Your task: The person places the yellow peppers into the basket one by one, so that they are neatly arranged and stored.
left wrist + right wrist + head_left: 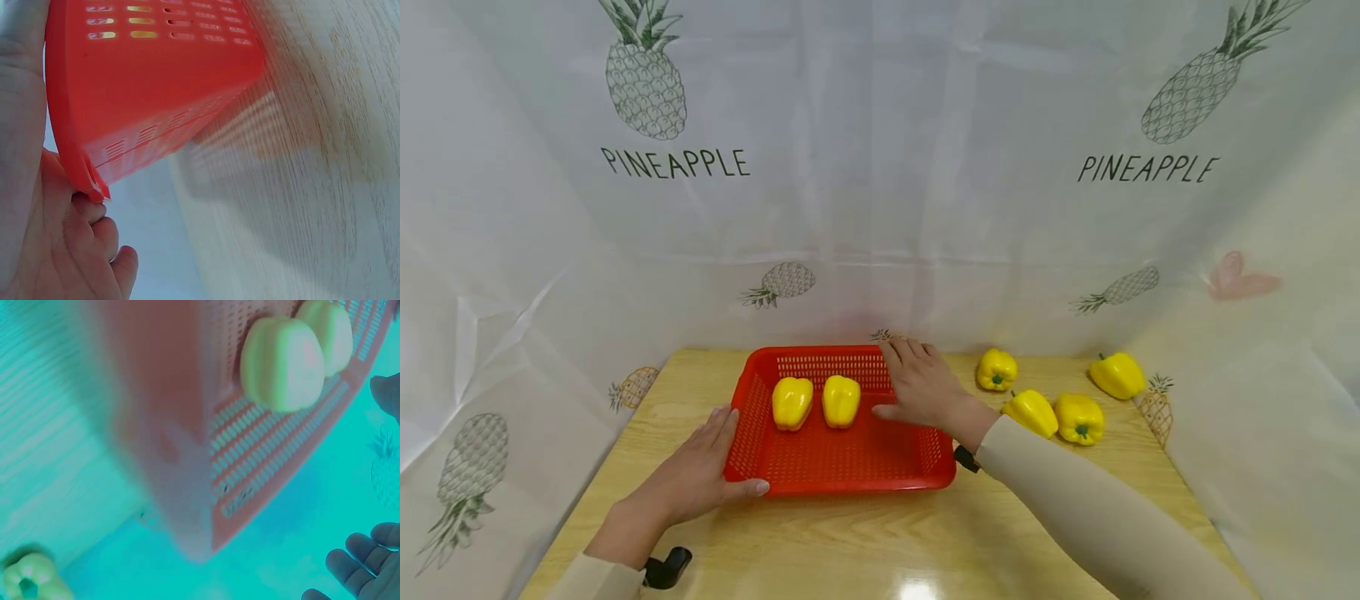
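A red plastic basket (pixel 850 458) with slotted walls stands on the table, and two yellow bell peppers (pixel 792 403) (pixel 841 401) sit inside it. My left hand (pixel 688 471) holds the basket's near left corner, thumb along the front rim and fingers on the left side. In the left wrist view, its fingers (pixel 106 234) bend by the basket's rim. My right hand (pixel 925 383) is spread over the right part of the basket, holding nothing. The right wrist view shows its fingers (pixel 359 559) apart from the peppers in the basket.
Right of the basket, several yellow bell peppers (pixel 1078 418) lie on the wooden table (pixel 850 550), partly behind my right forearm. One pepper (pixel 997 369) is near the back edge. A white pineapple-print sheet (pixel 880 167) hangs behind and at both sides.
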### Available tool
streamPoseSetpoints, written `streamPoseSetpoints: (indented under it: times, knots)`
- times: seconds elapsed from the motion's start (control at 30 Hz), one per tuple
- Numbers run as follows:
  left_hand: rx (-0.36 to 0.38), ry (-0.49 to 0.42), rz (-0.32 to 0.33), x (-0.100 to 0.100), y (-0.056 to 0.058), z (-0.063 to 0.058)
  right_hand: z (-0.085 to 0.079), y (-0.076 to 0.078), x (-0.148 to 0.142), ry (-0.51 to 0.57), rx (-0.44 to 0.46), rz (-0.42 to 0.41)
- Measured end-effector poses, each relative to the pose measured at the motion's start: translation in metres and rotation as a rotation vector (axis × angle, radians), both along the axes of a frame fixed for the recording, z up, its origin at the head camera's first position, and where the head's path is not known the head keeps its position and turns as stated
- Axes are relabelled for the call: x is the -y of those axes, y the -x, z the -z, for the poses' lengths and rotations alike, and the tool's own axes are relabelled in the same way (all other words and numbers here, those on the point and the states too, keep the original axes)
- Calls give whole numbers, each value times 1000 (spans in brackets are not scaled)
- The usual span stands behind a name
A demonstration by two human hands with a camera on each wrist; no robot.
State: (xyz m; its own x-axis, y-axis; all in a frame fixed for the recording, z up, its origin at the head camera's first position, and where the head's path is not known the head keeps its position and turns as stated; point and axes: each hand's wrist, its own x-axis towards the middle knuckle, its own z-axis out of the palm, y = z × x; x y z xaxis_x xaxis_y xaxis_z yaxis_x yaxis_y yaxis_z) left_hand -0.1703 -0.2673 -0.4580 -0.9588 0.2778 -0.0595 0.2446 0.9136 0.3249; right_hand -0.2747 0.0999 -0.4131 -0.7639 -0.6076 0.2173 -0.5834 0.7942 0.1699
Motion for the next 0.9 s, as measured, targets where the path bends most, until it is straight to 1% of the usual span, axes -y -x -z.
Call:
streamPoseSetpoints:
  times: [0.1, 0.2, 0.33, 0.43, 0.57, 0.7, 0.9]
  knots:
    - [11, 0, -6, 0, -2, 1, -1, -4, -18, 12, -13, 10]
    - [13, -5, -6, 0, -2, 2, 0, -8, -41, 32, -49, 14]
    - [9, -7, -3, -1, -1, 1, 3, -12, -80, 52, -96, 12]
    - [10, -9, -3, -1, 0, 1, 9, -12, -113, 37, -125, 9]
    - [11, -5, -4, -1, -1, 0, 21, -15, -156, -32, -128, 12]
    - [12, 1, -4, 1, -2, 0, 32, -19, -194, -129, -93, 3]
    - [29, -11, -7, -1, -2, 1, 42, -21, -236, -239, -60, -16]
